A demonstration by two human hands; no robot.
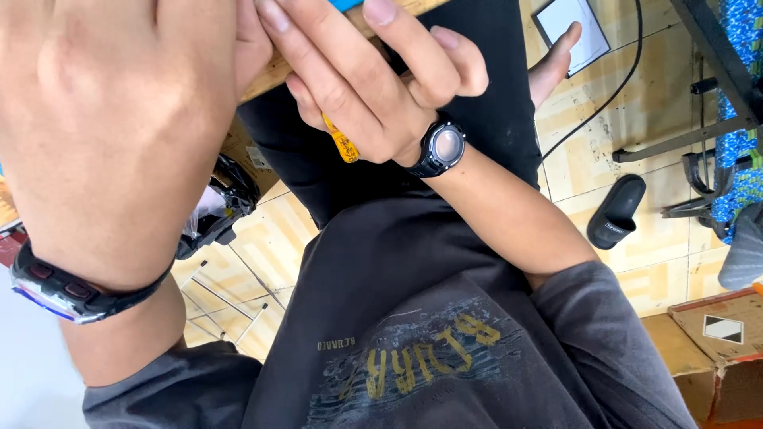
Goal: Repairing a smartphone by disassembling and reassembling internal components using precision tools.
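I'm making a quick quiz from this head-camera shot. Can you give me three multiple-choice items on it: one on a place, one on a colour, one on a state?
1. Where does the black sandal lie?
A. on the tiled floor
B. on the wooden board
C. in the cardboard box

2. What colour is the thin thing under the right hand?
A. green
B. yellow
C. white

3. What is on the left hand wrist?
A. nothing
B. a glove cuff
C. a dark watch

Answers: 1 A, it rests on the pale tiles at the right. 2 B, a yellow strip shows below the fingers. 3 C, a dark strap circles the wrist.
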